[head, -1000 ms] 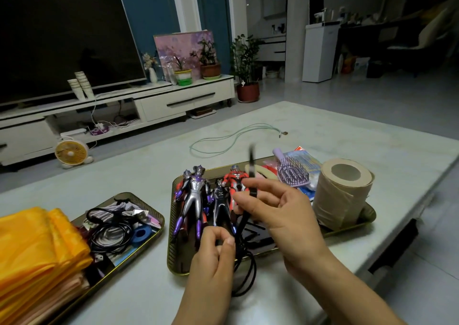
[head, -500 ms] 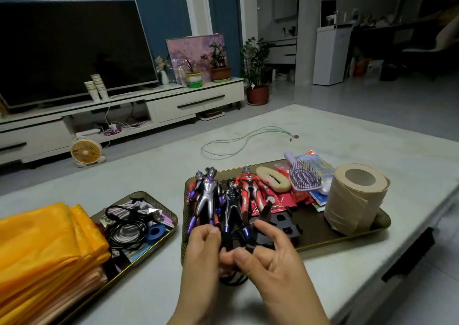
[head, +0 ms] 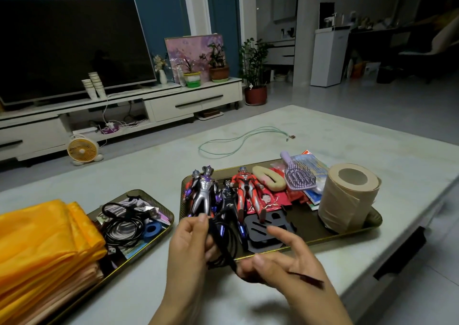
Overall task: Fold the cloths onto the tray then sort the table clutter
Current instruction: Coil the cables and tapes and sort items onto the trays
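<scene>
Coiling a black cable point(head: 223, 240), left hand point(head: 188, 245) pinched its loops; right hand point(head: 285, 260), fingers spread, likely needed to wind the tail snugly.

Cloths: a stack of folded glossy yellow-orange cloths point(head: 42, 245), pinkish ones beneath, lies on the left end of the small gold-rimmed tray point(head: 162, 206).
Small tray load: coiled black and white cords point(head: 124, 225) and a blue tape roll point(head: 151, 229).
Black cable: a thin black cable point(head: 224, 237) bunched in loose loops, gripped by the left hand point(head: 188, 247); its loose end lies across the right hand point(head: 288, 257).
Large tray: a dark gold-rimmed tray point(head: 352, 232) holds toy figures point(head: 223, 193) lying face up, a lilac hairbrush point(head: 299, 176) and an upright brown paper roll point(head: 347, 198).
Green cable: a thin green cable point(head: 238, 143) sprawls in loops on the table point(head: 139, 173), beyond the large tray.
</scene>
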Demonstrator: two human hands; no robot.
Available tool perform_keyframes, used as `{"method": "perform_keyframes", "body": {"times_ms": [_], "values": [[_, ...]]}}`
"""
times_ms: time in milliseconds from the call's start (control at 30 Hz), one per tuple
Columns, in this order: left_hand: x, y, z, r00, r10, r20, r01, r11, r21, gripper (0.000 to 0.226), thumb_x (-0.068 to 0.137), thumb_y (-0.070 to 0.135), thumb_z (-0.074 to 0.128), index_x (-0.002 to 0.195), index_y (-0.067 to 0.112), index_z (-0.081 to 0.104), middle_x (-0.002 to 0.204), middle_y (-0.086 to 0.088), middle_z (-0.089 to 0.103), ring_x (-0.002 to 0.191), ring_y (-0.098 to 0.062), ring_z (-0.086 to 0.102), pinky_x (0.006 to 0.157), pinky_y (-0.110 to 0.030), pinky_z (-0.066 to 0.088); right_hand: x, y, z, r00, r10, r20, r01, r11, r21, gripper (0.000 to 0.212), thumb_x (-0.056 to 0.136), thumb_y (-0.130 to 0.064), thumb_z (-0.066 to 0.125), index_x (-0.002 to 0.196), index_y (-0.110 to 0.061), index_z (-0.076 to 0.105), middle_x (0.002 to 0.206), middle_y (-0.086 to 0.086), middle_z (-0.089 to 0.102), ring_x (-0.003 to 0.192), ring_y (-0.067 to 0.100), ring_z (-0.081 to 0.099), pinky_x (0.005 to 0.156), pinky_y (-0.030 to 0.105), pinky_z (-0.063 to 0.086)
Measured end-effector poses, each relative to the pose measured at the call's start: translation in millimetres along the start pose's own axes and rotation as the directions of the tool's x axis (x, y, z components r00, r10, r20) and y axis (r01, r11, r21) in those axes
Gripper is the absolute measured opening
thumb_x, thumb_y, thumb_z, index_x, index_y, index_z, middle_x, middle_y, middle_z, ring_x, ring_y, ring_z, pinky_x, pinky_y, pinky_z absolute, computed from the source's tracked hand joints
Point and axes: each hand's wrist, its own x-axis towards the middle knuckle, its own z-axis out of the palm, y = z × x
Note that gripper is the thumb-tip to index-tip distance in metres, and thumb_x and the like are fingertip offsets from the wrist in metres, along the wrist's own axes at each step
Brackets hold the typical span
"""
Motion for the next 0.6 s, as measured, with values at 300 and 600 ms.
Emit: {"method": "perform_keyframes", "body": {"times_ms": [300,600], "values": [[3.1,3.6,-9.9,0.995,-0.043,0.090,0.043,0.999,0.001,0.022,0.084,0.029,0.055,0.080,0.010,0.046,0.051,0.008,0.025,0.041,-0.004,0.020,0.054,-0.029,0.011,-0.7,-83.6,-68.8,0.712,0.445,0.543,0.282,0.527,-0.802,0.038,0.083,-0.030,0.069,0.116,-0.046,0.061,0.121,-0.018,0.057,0.111,-0.001,0.054,0.096,0.022,0.044],[-7.3,-0.1,-1.3,0.984,-0.071,0.166,0.064,0.997,0.044,0.021,0.084,0.025,0.054,0.070,0.011,0.047,0.047,0.005,0.026,0.039,-0.003,0.024,0.039,-0.012,0.025,52.3,-32.9,5.5,0.900,0.009,0.435,0.385,0.451,-0.805,0.054,0.078,-0.028,0.074,0.126,-0.024,0.050,0.119,-0.010,0.056,0.110,-0.001,0.049,0.096,0.017,0.038]]}}
